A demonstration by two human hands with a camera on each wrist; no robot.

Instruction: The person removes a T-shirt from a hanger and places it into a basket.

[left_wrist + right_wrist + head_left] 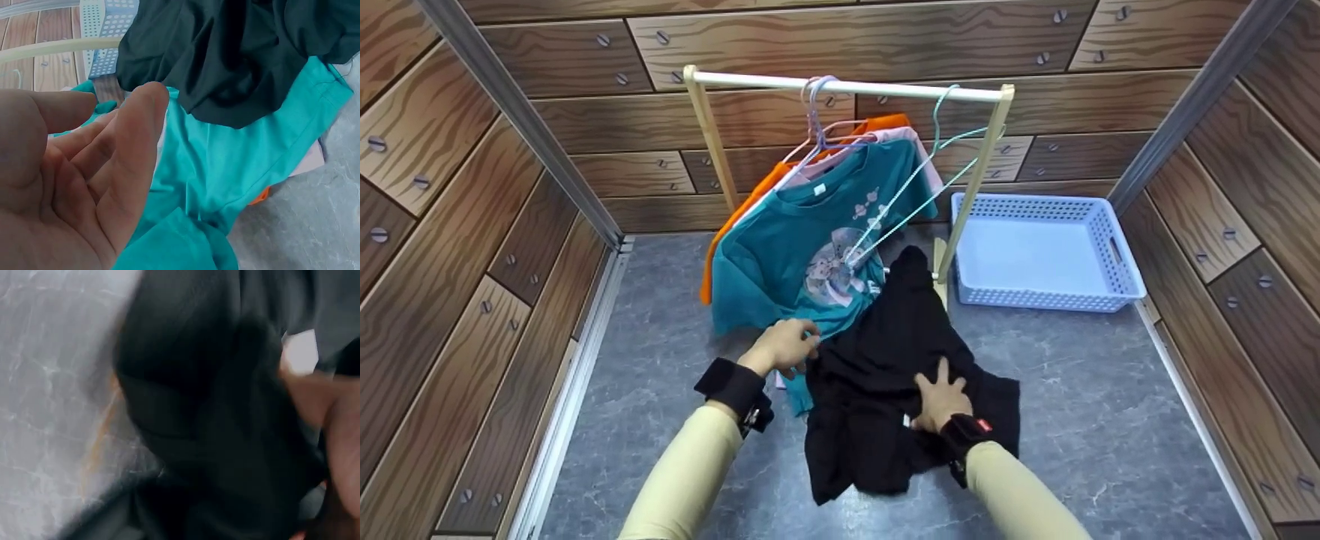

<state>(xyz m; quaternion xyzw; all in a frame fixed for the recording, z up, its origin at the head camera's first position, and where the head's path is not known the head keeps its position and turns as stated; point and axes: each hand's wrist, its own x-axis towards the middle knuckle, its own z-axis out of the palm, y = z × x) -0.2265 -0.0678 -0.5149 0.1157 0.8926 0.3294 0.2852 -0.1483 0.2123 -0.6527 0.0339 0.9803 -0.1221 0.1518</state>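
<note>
A black garment [877,367] with a small white label [301,353] lies spread in front of the rack, partly over a teal T-shirt [765,255]. My right hand [943,401] rests on the black cloth with its fingers spread, near the label. At the garment's left edge my left hand [784,346] hovers by the teal shirt. In the left wrist view, its loosely bent fingers [135,152] hold nothing. A mint hanger [936,124] hooks over the rack's bar and slants down in front of the teal shirt. The right wrist view is blurred.
A small clothes rack [847,84] with a white bar and wooden legs stands at the back. Behind the teal shirt hang a pink garment [904,135] and an orange one [889,120]. To the right sits a light blue basket [1050,304]. Wood-patterned walls surround the grey floor [660,420].
</note>
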